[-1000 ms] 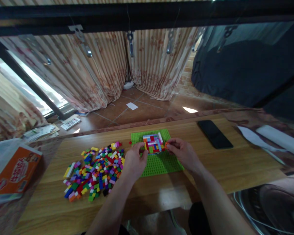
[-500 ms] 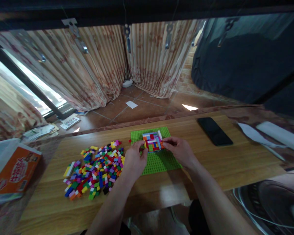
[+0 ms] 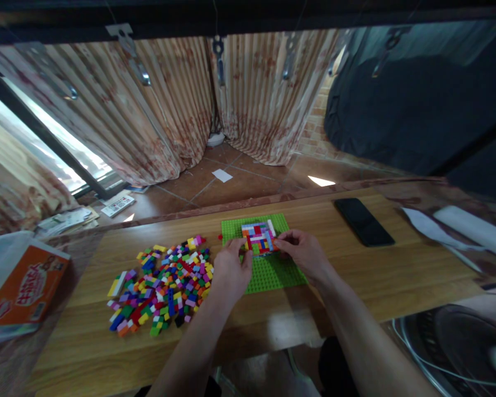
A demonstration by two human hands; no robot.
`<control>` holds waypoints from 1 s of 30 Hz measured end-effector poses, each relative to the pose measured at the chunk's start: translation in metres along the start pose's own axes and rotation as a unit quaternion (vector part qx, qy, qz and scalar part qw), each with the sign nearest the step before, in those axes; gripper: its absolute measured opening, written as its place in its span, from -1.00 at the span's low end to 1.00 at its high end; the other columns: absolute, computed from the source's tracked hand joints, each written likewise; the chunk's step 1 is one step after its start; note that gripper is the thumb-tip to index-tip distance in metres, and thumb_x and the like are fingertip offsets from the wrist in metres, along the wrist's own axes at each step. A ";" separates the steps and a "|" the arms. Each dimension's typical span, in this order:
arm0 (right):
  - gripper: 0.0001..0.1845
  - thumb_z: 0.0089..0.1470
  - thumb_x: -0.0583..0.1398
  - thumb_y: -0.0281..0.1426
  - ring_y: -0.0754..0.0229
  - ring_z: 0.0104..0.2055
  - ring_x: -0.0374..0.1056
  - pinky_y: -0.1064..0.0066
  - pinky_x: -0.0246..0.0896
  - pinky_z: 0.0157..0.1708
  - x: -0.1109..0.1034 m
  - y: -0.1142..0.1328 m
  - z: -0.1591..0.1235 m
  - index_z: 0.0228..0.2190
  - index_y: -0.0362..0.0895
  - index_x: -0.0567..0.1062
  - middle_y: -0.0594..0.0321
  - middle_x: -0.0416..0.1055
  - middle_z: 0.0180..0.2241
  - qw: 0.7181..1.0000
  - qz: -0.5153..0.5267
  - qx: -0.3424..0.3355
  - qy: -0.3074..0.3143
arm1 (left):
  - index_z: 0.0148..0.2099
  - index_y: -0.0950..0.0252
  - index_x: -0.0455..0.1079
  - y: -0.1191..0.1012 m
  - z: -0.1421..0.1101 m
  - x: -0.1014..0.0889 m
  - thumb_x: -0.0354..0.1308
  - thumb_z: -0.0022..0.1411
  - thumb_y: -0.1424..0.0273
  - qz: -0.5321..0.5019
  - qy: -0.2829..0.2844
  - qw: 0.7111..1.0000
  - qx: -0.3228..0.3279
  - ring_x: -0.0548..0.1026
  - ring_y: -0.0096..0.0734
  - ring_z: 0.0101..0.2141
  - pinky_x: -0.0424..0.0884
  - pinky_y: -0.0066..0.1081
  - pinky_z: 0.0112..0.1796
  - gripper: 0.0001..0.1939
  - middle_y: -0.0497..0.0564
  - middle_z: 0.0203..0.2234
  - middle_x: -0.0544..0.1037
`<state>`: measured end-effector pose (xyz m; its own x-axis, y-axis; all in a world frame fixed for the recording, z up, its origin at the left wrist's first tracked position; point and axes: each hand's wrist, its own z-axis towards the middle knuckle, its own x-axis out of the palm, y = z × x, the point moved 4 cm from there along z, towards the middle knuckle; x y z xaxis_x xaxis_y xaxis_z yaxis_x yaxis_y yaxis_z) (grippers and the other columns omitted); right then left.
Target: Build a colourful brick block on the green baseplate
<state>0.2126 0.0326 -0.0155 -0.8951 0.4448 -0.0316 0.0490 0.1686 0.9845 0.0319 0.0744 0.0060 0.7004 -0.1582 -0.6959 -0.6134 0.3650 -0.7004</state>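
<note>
A green studded baseplate point(image 3: 273, 275) lies on the wooden table point(image 3: 397, 275) in front of me. On its far half stands a small block of many-coloured bricks point(image 3: 259, 237). My left hand point(image 3: 231, 267) rests at the block's near left corner, fingers curled against it. My right hand point(image 3: 303, 251) pinches the block's right side, where an orange brick shows at its fingertips. A heap of loose coloured bricks point(image 3: 161, 284) lies just left of my left hand.
A black phone point(image 3: 364, 221) lies flat at the table's far right, with white papers point(image 3: 458, 231) beyond it. An orange box point(image 3: 20, 286) sits at the left end. Curtains and a tiled floor lie past the far edge.
Both hands have stayed on the brick block, with my right fingers shifting slightly closer to its right side. The view has drifted a little.
</note>
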 end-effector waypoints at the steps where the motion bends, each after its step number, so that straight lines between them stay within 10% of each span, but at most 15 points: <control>1: -0.66 -0.31 0.39 -0.17 0.31 -0.56 0.26 0.45 0.18 -0.55 0.000 0.000 0.000 -0.55 -0.13 0.47 0.33 0.41 -0.59 1.000 -0.001 0.000 -0.001 | -0.07 0.31 0.42 0.000 0.000 0.001 0.10 0.19 0.47 0.001 -0.002 1.000 -0.001 0.54 -0.32 -0.33 0.47 -0.33 -0.27 -0.75 0.12 -0.23 0.56; 14: -0.70 -0.23 0.35 -0.17 0.28 -0.56 0.30 0.42 0.25 -0.54 0.000 -0.004 0.002 -0.54 -0.12 0.46 0.32 0.41 -0.60 0.998 -0.045 -0.039 0.001 | -0.15 0.32 0.43 0.001 0.003 0.002 0.12 0.18 0.43 -0.009 -0.032 0.999 -0.008 0.52 -0.36 -0.39 0.45 -0.36 -0.30 -0.82 0.08 -0.31 0.56; 24: -0.78 0.10 0.17 -0.21 0.29 -0.68 0.32 0.50 0.20 -0.71 -0.006 0.003 -0.023 -0.36 -0.11 0.37 0.30 0.44 -0.62 0.993 -0.006 0.122 -0.002 | 0.15 0.34 0.33 0.003 0.029 0.003 0.07 0.26 0.37 -0.043 -0.014 0.999 -0.011 0.53 -0.21 -0.17 0.44 -0.23 -0.10 -0.58 0.21 0.00 0.50; 30: -0.77 0.13 0.13 -0.21 0.23 -0.59 0.39 0.44 0.32 -0.60 -0.002 -0.003 -0.016 -0.27 -0.11 0.37 0.28 0.45 -0.59 0.997 0.022 0.078 -0.014 | 0.10 0.36 0.37 -0.003 0.030 0.016 0.06 0.25 0.41 -0.062 0.011 0.998 0.013 0.50 -0.22 -0.10 0.42 -0.25 -0.05 -0.63 0.20 -0.02 0.50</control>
<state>0.2072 0.0173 -0.0160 -0.8779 0.4789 0.0038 0.1578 0.2817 0.9464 0.0558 0.0979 0.0013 0.7614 -0.2241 -0.6083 -0.5133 0.3648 -0.7768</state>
